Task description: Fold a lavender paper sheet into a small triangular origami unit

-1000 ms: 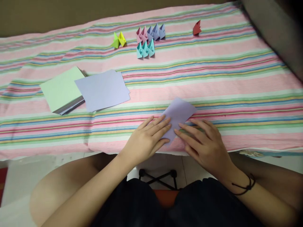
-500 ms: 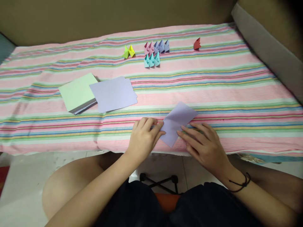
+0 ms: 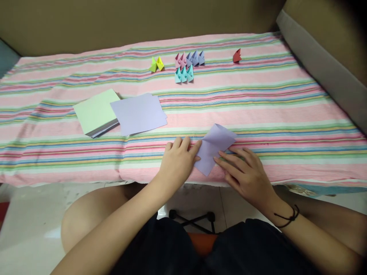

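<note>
A folded lavender paper [image 3: 214, 147] lies on the striped cloth [image 3: 258, 110] near its front edge. My left hand [image 3: 177, 160] rests at the paper's left edge, fingers curled and pinching that edge. My right hand [image 3: 243, 173] lies flat on the cloth, fingers stretched out, fingertips pressing the paper's lower right edge. A black cord sits around my right wrist.
A stack of paper with a pale green top sheet [image 3: 96, 111] and a lavender sheet pile [image 3: 139, 112] lie to the left. Small folded paper pieces stand at the back: yellow-green [image 3: 156, 64], pink and lavender [image 3: 189, 59], cyan [image 3: 183, 74], one red [image 3: 236, 56]. A grey cushion [image 3: 323, 65] borders the right.
My left hand went from lying flat on the paper to curling at its left edge. The far half of the paper has lifted slightly. The camera tilted up.
</note>
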Available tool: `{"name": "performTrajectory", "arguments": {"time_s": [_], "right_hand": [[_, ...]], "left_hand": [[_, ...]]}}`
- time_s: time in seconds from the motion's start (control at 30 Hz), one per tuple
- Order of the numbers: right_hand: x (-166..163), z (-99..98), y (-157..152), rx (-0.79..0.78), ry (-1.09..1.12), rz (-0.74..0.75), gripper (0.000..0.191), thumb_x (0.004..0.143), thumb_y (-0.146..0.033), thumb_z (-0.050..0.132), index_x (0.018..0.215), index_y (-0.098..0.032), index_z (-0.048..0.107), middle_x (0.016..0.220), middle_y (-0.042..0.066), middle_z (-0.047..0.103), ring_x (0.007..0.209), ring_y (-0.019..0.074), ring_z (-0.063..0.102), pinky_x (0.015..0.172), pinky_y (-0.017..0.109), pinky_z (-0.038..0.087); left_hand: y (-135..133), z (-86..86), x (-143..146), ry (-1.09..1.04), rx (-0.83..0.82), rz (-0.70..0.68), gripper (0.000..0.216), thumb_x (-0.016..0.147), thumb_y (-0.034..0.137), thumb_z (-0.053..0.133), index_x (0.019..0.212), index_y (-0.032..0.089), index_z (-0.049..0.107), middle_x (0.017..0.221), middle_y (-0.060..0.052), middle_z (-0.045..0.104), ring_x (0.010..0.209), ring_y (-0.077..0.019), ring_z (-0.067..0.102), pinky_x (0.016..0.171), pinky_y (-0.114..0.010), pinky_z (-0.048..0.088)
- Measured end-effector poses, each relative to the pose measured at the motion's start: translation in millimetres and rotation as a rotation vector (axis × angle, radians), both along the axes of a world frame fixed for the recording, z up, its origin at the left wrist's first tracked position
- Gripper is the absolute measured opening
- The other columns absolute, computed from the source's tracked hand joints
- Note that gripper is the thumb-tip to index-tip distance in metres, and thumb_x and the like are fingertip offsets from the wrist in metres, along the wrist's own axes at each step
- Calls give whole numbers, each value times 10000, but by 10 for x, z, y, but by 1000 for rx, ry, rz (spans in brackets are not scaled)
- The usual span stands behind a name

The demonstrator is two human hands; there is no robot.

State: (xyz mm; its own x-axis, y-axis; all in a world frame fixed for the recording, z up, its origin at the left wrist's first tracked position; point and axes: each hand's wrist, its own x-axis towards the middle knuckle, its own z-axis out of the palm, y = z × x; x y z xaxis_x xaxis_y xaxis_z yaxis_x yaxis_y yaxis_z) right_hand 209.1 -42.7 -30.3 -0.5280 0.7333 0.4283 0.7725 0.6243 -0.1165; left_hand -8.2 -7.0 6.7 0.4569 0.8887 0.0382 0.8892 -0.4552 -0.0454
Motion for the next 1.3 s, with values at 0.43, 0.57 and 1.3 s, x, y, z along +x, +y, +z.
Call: {"name": "performTrajectory", "arguments": {"time_s": [0.43, 0.57, 1.3], "right_hand": [[8, -10, -5, -34, 24, -1, 395, 839, -160, 575, 1228, -227, 592, 1226, 41, 636, 1149, 282, 483, 1016, 523, 370], [0, -1, -5, -43, 25, -10, 372, 845, -157, 568, 1209, -222, 605, 1217, 35, 643, 1142, 278, 487, 1017, 518, 373], [-7, 9, 4, -37, 41, -1, 367, 845, -154, 571, 1205, -211, 607, 1217, 43, 643, 1154, 279, 488, 1012, 518, 387]], "left_hand": [[1, 31, 19, -11, -33, 8, 444, 868, 322, 558, 1302, 263, 484, 1056, -84, 591, 967, -262, 511, 745, -375, 439], [78, 91, 46, 19, -101, 7, 511, 866, 312, 564, 1356, 279, 423, 1111, -90, 581, 1003, -261, 520, 760, -371, 450], [144, 163, 92, 13, -179, 26, 423, 846, 258, 596, 1262, 238, 518, 977, -60, 663, 906, -232, 590, 662, -308, 464]]}}
